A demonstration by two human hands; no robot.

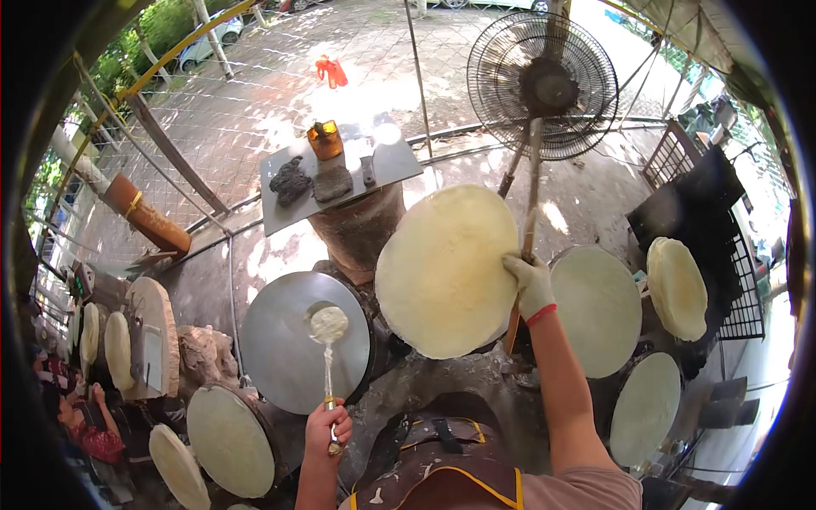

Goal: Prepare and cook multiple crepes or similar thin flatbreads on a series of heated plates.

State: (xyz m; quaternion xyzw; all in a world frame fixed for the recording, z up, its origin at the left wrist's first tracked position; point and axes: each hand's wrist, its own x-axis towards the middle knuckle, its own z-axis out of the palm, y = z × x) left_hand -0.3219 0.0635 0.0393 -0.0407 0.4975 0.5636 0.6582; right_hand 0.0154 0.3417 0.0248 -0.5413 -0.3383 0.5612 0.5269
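My left hand (328, 427) grips the handle of a metal ladle (328, 376). Its bowl holds pale batter (329, 324) above a round, flat griddle (274, 344). My right hand (530, 284), in a whitish glove with a red band at the wrist, pinches the right edge of a large, thin, pale-yellow round flatbread (449, 274). The flatbread hides most of what lies beneath it. A wooden stick (531, 204) runs behind the right hand; whether the hand also touches it, I cannot tell.
More griddles carry pale rounds: one to the right (594, 312), one lower right (647, 408), one lower left (231, 440). A flatbread stack (677, 289) stands far right. Ahead are a caged fan (542, 83) and a grey board (287, 217) bearing an amber container (325, 140). A person (92, 424) is at left.
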